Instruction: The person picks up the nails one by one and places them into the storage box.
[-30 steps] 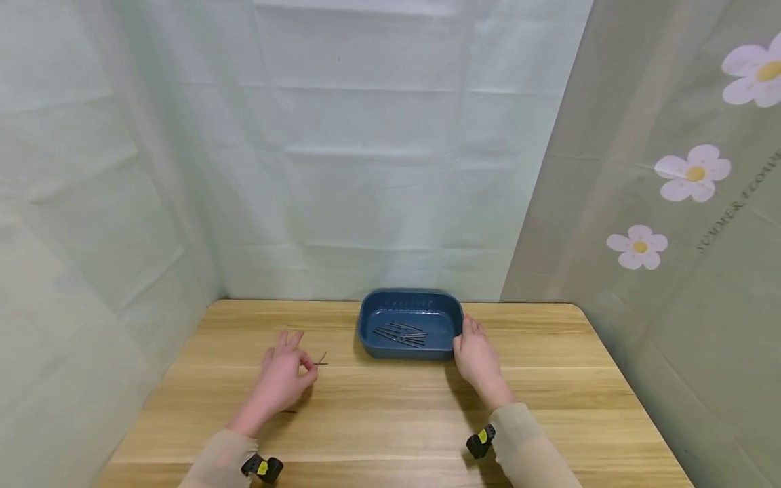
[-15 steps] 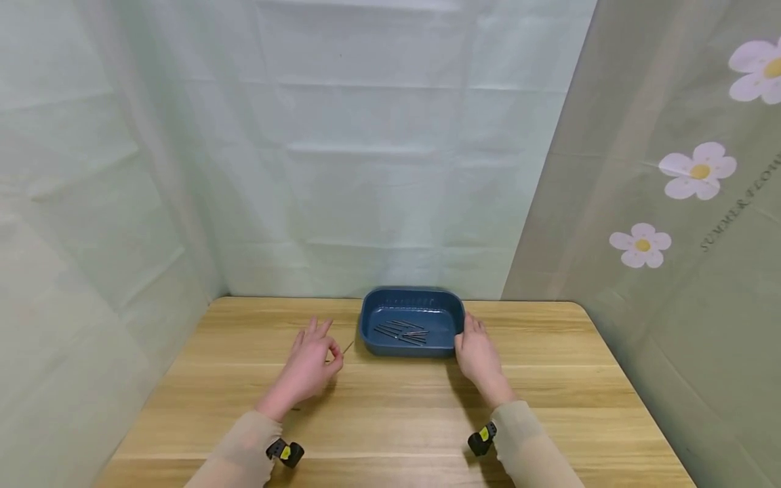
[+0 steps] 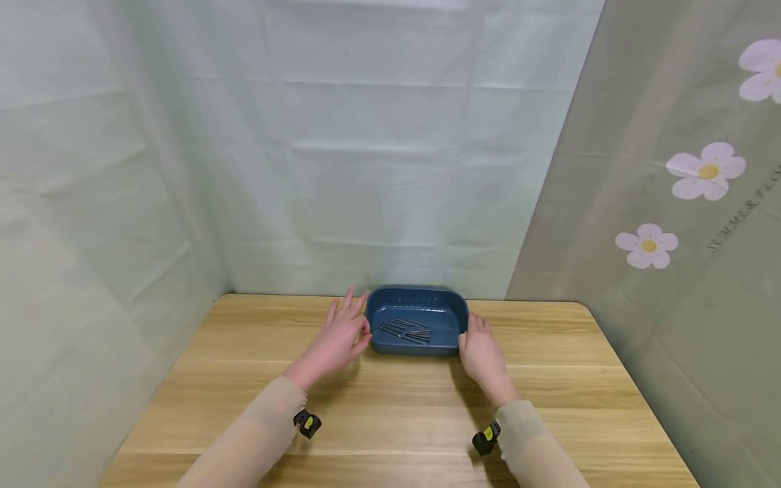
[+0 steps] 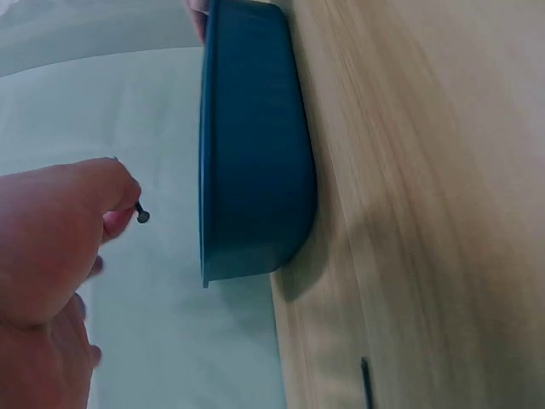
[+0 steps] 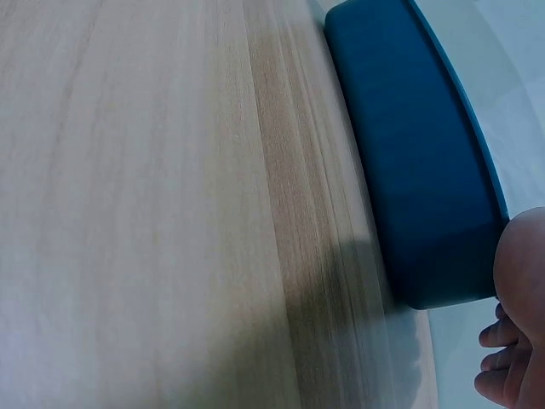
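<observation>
My left hand is at the left end of a blue rectangular dish, pinching a thin dark nail between thumb and forefinger, other fingers spread. In the left wrist view the nail's round head pokes out below the fingertips, above the level of the dish's rim. My right hand holds the dish by its right end; in the right wrist view the thumb side meets the rim and the fingers are partly out of frame. Several dark nails lie loosely in the dish.
The dish stands near the back edge of a wooden table. One more dark nail lies on the wood in the left wrist view. Pale curtains hang behind and at both sides, with printed flowers on the right one.
My left hand has lifted a nail off the table and carried it right and away from me to the dish's left end. The right hand has kept its place on the dish.
</observation>
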`<state>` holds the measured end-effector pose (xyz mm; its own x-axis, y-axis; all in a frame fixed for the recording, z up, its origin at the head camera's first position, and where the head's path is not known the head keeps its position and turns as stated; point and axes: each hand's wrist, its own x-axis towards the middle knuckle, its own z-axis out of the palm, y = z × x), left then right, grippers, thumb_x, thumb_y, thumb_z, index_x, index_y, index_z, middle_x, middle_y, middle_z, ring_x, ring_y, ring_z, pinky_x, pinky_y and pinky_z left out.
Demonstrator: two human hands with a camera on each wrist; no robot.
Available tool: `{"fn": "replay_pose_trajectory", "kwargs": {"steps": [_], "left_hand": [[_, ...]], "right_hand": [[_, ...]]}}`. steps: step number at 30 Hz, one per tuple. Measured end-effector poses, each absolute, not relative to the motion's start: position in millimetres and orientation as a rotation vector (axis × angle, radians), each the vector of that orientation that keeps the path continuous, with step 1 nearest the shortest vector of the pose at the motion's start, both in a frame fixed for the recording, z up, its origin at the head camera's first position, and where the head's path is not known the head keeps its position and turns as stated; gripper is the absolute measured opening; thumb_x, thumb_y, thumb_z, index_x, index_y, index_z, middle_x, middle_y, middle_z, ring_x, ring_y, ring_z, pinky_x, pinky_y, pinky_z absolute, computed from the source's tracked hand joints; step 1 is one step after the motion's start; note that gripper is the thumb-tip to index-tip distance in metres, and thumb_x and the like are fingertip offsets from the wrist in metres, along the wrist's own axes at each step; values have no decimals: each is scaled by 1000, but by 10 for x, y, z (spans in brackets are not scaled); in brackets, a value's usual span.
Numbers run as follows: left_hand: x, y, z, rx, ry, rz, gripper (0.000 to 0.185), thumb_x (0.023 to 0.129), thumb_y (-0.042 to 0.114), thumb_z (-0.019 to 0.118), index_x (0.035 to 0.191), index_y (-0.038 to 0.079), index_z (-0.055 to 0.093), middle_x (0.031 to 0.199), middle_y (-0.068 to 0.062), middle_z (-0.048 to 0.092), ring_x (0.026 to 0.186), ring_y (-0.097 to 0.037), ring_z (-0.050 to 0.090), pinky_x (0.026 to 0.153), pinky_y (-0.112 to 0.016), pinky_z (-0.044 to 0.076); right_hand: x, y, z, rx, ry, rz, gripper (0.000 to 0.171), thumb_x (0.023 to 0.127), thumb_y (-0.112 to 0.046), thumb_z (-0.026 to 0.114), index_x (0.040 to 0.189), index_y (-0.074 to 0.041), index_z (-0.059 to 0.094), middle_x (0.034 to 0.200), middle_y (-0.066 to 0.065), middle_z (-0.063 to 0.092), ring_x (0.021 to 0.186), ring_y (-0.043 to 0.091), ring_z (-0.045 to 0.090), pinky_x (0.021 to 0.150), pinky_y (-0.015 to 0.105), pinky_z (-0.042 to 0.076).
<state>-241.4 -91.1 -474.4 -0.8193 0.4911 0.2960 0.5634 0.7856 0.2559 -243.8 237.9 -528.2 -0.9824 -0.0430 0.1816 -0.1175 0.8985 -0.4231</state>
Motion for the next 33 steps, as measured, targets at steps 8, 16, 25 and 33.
{"fn": "replay_pose_trajectory", "kwargs": {"steps": [8,16,25,33], "left_hand": [[-2688,-722,-4727,-947,-2828,-251,12,109,18,65,97,16,64,176,-19,17,163,-43,3,127,-67,7],[-2888,-595,-4752,-991,-2935,-54,17,110,14,61,94,18,61,176,-18,20,164,-40,8,129,-63,9],[-3017,-483,-4761,-1067,-2943,191,17,107,14,68,91,20,66,174,-11,30,165,-33,10,130,-58,14],[-3020,-439,-4802,-1110,-2992,120,16,103,16,74,87,18,71,172,-11,35,164,-35,13,129,-60,14]], "right_hand": [[-2451,2391,-5313,138,-2878,649,56,109,-13,42,154,20,36,158,36,43,148,55,39,123,59,34],[-2433,2370,-5316,156,-2880,662,55,113,-14,41,154,22,34,158,39,41,146,58,39,121,62,34],[-2442,2347,-5308,140,-2882,709,57,114,-17,41,155,22,33,159,39,40,148,57,38,122,61,34],[-2451,2355,-5326,111,-2881,715,56,112,-15,41,154,21,35,159,38,42,147,56,39,122,60,34]]}}
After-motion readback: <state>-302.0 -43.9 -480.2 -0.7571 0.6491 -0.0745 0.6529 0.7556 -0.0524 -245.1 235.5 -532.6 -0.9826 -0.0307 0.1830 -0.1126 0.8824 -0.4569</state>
